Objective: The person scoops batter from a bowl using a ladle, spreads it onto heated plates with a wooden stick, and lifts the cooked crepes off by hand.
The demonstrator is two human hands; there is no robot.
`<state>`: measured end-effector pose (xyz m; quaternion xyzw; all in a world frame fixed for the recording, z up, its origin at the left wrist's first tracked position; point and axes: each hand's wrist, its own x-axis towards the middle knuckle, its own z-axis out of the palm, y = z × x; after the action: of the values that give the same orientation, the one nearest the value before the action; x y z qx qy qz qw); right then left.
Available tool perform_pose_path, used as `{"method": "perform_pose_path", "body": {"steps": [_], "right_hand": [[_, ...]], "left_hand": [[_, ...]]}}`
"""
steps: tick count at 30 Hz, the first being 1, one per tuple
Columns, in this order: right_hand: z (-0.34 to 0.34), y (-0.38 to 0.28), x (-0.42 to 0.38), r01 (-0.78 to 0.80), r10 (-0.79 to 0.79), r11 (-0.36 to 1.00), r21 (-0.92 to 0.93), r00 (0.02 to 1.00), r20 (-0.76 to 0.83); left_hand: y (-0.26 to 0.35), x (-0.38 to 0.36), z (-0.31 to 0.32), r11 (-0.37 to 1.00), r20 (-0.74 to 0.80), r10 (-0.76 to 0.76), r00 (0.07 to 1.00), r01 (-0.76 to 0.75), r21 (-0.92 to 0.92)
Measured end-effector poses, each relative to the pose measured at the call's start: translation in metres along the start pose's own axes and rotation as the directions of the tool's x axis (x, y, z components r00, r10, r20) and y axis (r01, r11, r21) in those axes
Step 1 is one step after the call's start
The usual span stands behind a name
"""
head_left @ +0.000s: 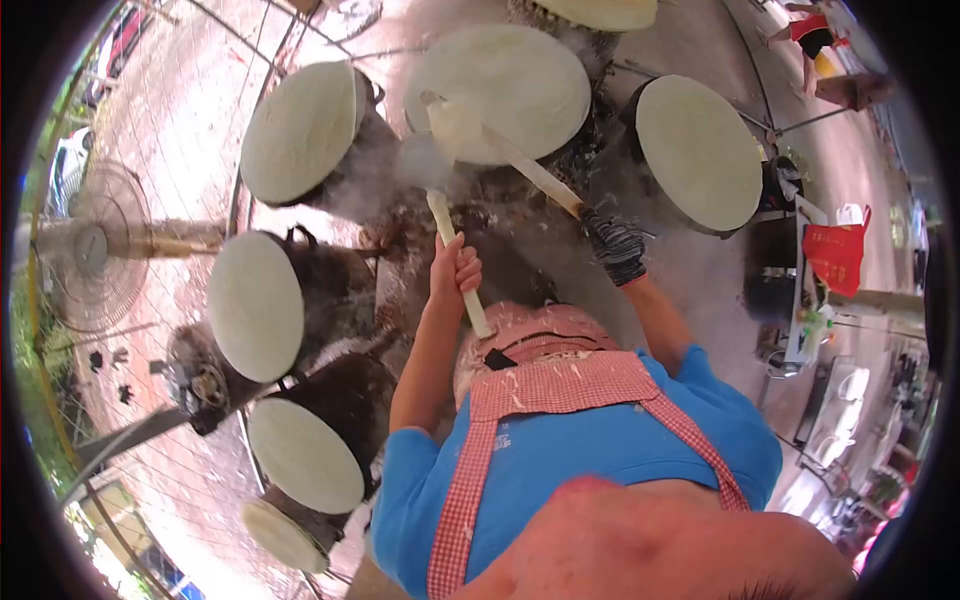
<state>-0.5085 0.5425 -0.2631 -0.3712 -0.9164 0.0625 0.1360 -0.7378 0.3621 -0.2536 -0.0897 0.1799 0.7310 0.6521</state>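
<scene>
Head view looks steeply down on our two hands at work among steaming drums. Our left hand [455,268] is bare, its fingers [468,272] clenched round a pale stick [452,250] that runs from below the fist up into the steam. Our right hand [617,245] wears a dark knitted glove, and its fingers [603,228] grasp the near end of a long pale paddle [520,165]. The paddle slants away up and to the left of those fingers, and its broad tip [452,125] rests on the edge of a round pale sheet [510,85] spread over the drum straight ahead. We cannot tell whether the stick's far end touches the paddle, since steam [420,165] hides it.

Just below the fingers we see a pink basin [540,335] against our red-checked apron [560,385] and blue shirt [590,450]. Further out, more dark drums ring the hands, each topped with a pale round sheet: one right of the gloved fingers [698,150], one up and left of the bare fingers [300,130], and two more on the left [255,305] and lower left [305,455]. Well to the left stands a fan [95,250]; well to the right, a red bag [838,255] hangs by a cluttered bench [805,320].
</scene>
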Motion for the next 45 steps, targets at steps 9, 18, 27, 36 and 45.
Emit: {"method": "perform_pose_path", "body": {"steps": [9, 18, 27, 36, 45], "right_hand": [[0.027, -0.048, -0.03, 0.021, -0.01, 0.916, 0.401, 1.0, -0.029], [0.191, -0.019, 0.058, 0.499, -0.281, 0.867, -0.006, 0.498, 0.821], [0.304, -0.011, 0.123, 0.665, 0.06, 0.725, -0.181, 0.201, 0.978], [0.346, 0.103, 0.104, 0.631, -0.405, 0.769, 0.103, 0.358, 0.841], [0.407, -0.055, 0.091, 0.651, -0.74, 0.394, 0.648, -0.194, 0.645]], "left_hand": [[-0.01, -0.113, -0.014, 0.734, 0.185, -0.081, 0.979, 0.184, -0.653], [-0.108, -0.221, -0.036, 0.635, -0.212, 0.386, 0.898, -0.425, -0.645], [-0.223, -0.21, -0.017, 0.215, -0.509, 0.541, 0.669, -0.695, -0.686], [-0.257, -0.206, -0.012, 0.024, -0.51, 0.618, 0.599, -0.662, -0.749], [-0.302, -0.205, -0.009, -0.162, -0.471, 0.805, 0.361, -0.63, -0.759]]}}
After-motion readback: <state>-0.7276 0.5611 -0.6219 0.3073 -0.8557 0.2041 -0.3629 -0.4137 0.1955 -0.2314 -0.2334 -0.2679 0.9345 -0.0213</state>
